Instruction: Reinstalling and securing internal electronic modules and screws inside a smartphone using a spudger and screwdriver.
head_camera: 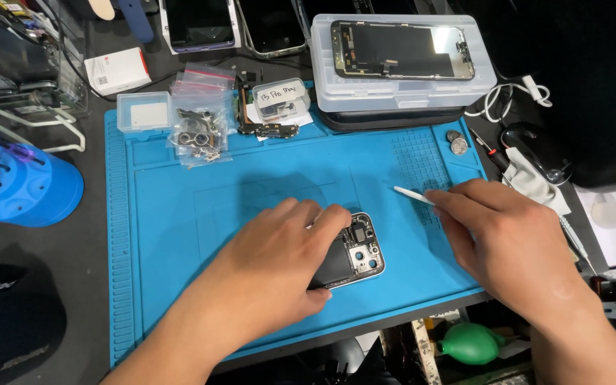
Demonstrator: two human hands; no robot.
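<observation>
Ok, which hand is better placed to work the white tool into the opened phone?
Right. The right hand already holds the white tool, its tip just beside the opened phone. The left hand lies flat on the phone, covering most of it, so it probably suits steadying.

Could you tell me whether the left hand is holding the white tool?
No, the right hand holds the white tool; the left hand rests on the phone.
</observation>
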